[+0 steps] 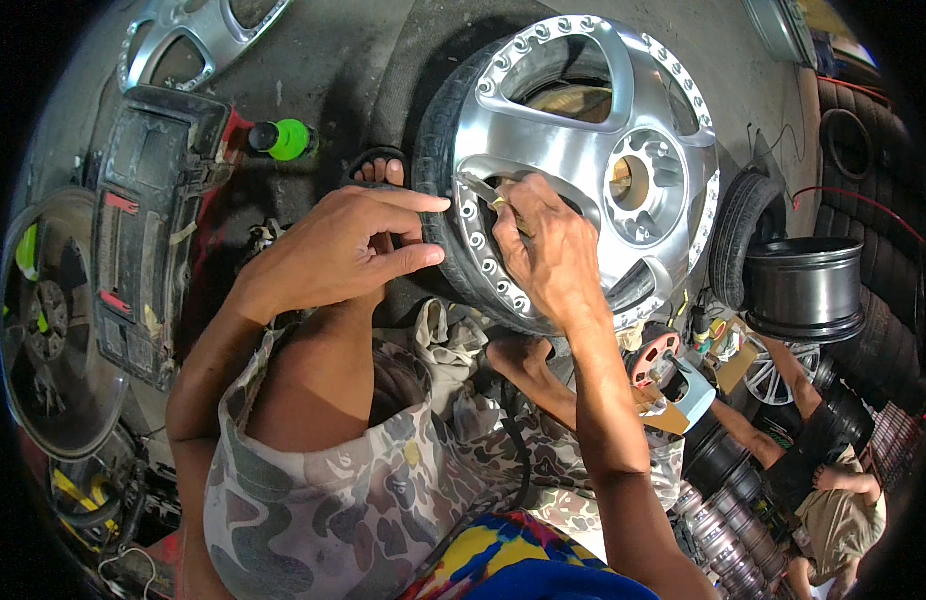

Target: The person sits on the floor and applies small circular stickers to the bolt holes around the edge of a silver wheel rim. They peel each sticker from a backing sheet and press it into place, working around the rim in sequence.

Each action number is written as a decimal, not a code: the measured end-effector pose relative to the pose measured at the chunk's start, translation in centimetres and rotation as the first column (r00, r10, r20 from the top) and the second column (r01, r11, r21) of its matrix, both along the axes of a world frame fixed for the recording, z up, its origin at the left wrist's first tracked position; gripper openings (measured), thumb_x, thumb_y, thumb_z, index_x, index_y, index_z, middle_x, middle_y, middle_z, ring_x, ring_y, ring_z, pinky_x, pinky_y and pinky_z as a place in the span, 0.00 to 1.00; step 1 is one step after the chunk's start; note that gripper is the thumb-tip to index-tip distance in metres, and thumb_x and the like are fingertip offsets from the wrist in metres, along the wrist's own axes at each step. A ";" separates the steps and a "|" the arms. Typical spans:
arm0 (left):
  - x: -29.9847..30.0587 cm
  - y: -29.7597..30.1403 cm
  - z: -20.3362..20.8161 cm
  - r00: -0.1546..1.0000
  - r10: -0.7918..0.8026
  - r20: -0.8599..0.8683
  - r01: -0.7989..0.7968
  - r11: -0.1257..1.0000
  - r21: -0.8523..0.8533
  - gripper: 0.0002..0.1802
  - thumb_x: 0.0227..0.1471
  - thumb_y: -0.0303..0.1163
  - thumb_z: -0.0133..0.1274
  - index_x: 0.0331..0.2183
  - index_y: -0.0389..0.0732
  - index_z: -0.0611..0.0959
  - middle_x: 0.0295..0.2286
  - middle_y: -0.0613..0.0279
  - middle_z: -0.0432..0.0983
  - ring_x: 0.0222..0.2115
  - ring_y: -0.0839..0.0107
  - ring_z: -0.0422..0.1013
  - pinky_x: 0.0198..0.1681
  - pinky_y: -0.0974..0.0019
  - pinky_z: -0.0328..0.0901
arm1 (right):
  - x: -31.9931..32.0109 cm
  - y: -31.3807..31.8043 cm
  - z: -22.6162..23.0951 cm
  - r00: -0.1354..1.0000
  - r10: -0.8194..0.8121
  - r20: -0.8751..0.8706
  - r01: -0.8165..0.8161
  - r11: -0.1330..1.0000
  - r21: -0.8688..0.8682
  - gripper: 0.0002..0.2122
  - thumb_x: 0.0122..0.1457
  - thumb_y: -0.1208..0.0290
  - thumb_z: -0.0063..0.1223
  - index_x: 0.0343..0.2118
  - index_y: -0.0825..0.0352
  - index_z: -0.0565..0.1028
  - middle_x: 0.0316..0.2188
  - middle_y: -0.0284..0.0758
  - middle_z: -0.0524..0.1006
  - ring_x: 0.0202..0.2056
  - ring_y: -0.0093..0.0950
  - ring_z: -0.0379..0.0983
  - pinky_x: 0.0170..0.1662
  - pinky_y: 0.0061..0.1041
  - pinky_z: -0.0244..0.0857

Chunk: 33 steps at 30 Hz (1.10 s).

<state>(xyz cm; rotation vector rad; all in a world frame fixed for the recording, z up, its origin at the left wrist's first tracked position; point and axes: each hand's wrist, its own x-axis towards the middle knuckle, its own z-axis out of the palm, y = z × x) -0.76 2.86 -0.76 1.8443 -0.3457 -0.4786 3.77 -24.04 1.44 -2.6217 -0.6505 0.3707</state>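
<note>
A large silver alloy wheel (558, 148) with a bolt-studded outer ring lies in front of me, a black tyre (439, 190) around it. My right hand (546, 240) is over the lower-left spoke opening, closed around a slim tool (480, 188) with a metal tip and a bit of yellow-green. The tip points at the inner edge of the studded ring; its exact kind is hidden by my fingers. At the tyre's left edge, my left hand (358, 238) has thumb and index finger stretched apart with nothing between them. The fingertips are at or close to the tyre.
A worn black-and-red toolbox (148, 235) and a green bottle (283, 140) with a black cap stand left. Other wheels are at the upper left (188, 45) and far left (58, 320). On the right are a black rim (803, 290), stacked tyres (853, 130) and another person (843, 500).
</note>
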 end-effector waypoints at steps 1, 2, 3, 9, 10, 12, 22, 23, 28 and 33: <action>0.1 0.1 -0.1 1.000 -0.001 0.013 0.000 1.000 0.003 0.26 0.63 0.45 0.65 0.25 0.30 0.81 0.53 0.44 0.84 0.25 0.51 0.75 0.36 0.57 0.71 | 0.1 0.0 0.2 1.000 0.003 -0.007 -0.003 1.000 -0.013 0.08 0.65 0.70 0.59 0.44 0.64 0.80 0.44 0.39 0.81 0.38 0.50 0.83 0.40 0.49 0.76; 0.1 0.1 -0.2 1.000 -0.001 0.026 0.001 1.000 0.006 0.26 0.63 0.45 0.66 0.25 0.30 0.81 0.53 0.44 0.84 0.26 0.51 0.76 0.37 0.57 0.71 | 0.3 0.0 0.4 1.000 0.003 -0.022 -0.003 1.000 -0.004 0.08 0.66 0.71 0.58 0.45 0.65 0.81 0.43 0.40 0.81 0.38 0.50 0.83 0.41 0.48 0.76; 0.1 0.2 -0.3 0.999 0.008 0.037 -0.009 1.000 0.021 0.26 0.63 0.45 0.66 0.25 0.30 0.81 0.54 0.44 0.84 0.26 0.51 0.76 0.37 0.57 0.71 | 0.5 0.0 0.7 0.999 0.005 -0.038 -0.004 1.000 0.006 0.08 0.66 0.71 0.58 0.46 0.65 0.81 0.42 0.41 0.81 0.38 0.50 0.82 0.41 0.47 0.75; 0.4 0.6 -0.1 1.000 0.028 -0.006 -0.027 0.997 0.073 0.26 0.63 0.45 0.66 0.25 0.30 0.81 0.56 0.44 0.82 0.30 0.51 0.78 0.39 0.56 0.71 | 0.2 -0.1 0.0 1.000 0.000 -0.016 0.000 1.000 0.022 0.08 0.66 0.72 0.57 0.45 0.67 0.81 0.42 0.42 0.81 0.39 0.51 0.81 0.42 0.46 0.74; 0.5 0.6 -0.2 1.000 0.025 -0.003 -0.025 0.997 0.079 0.26 0.63 0.45 0.66 0.25 0.30 0.81 0.56 0.44 0.82 0.30 0.52 0.78 0.39 0.56 0.71 | 0.2 -0.1 -0.1 1.000 -0.007 -0.022 0.008 1.000 0.028 0.08 0.66 0.73 0.57 0.45 0.67 0.81 0.42 0.42 0.81 0.39 0.51 0.81 0.42 0.46 0.74; 0.4 0.7 -0.5 1.000 0.021 0.019 -0.022 0.997 0.074 0.25 0.63 0.42 0.66 0.26 0.29 0.81 0.57 0.46 0.82 0.28 0.58 0.75 0.36 0.59 0.70 | 0.3 -0.3 0.0 0.999 0.015 -0.036 -0.014 1.000 0.020 0.08 0.66 0.73 0.57 0.45 0.67 0.80 0.42 0.43 0.81 0.39 0.51 0.81 0.42 0.46 0.74; 0.4 0.7 -0.7 1.000 0.023 0.021 -0.024 0.998 0.055 0.21 0.64 0.37 0.65 0.28 0.28 0.82 0.62 0.49 0.78 0.26 0.68 0.72 0.32 0.63 0.68 | 0.6 -1.8 0.7 0.989 0.035 -0.142 -0.025 0.997 0.071 0.09 0.65 0.74 0.57 0.46 0.68 0.80 0.42 0.44 0.81 0.40 0.53 0.80 0.44 0.47 0.73; 0.4 0.7 -0.6 1.000 0.024 0.000 -0.024 0.998 0.056 0.20 0.64 0.37 0.65 0.28 0.28 0.82 0.62 0.49 0.78 0.26 0.68 0.72 0.33 0.63 0.68 | 0.6 -1.7 0.7 0.990 0.035 -0.134 -0.027 0.998 0.062 0.09 0.65 0.74 0.57 0.46 0.68 0.80 0.42 0.44 0.81 0.40 0.53 0.80 0.44 0.46 0.73; 0.3 0.2 -0.9 0.986 0.048 0.161 -0.064 0.994 0.093 0.23 0.63 0.40 0.65 0.27 0.30 0.82 0.61 0.47 0.78 0.28 0.58 0.77 0.36 0.58 0.71 | 0.7 -1.5 0.6 0.991 0.082 -0.103 -0.078 0.996 0.041 0.09 0.65 0.74 0.57 0.45 0.69 0.81 0.43 0.43 0.82 0.41 0.52 0.81 0.44 0.46 0.74; 0.1 -0.4 -0.3 0.977 0.045 0.207 -0.071 0.990 0.119 0.21 0.62 0.39 0.65 0.27 0.30 0.82 0.62 0.52 0.78 0.33 0.53 0.80 0.40 0.55 0.73 | 0.7 -3.0 0.6 0.979 0.149 -0.140 -0.150 0.989 -0.001 0.09 0.64 0.72 0.57 0.45 0.67 0.82 0.45 0.43 0.83 0.41 0.51 0.82 0.45 0.47 0.76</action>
